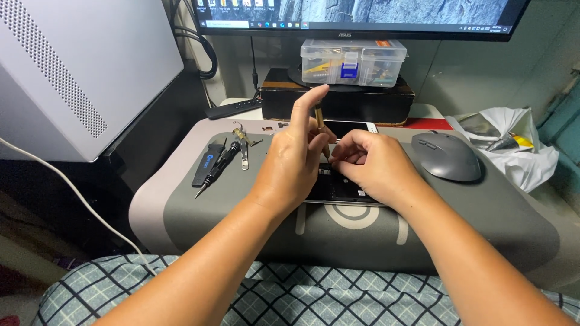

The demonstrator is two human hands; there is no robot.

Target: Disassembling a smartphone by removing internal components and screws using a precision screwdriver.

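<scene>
We find the left hand (296, 160) gripping a slim screwdriver (321, 130) upright over the opened phone (338, 190), forefinger raised for steadiness; right hand (371, 166) curls closed, pinning the phone down.

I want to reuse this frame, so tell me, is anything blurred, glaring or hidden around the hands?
Head view: lighting is soft and even, shadows faint; the left hand and right hand are sharp but hide most of the opened phone; the monitor is bright and cropped at the top; edges bend slightly.
</scene>
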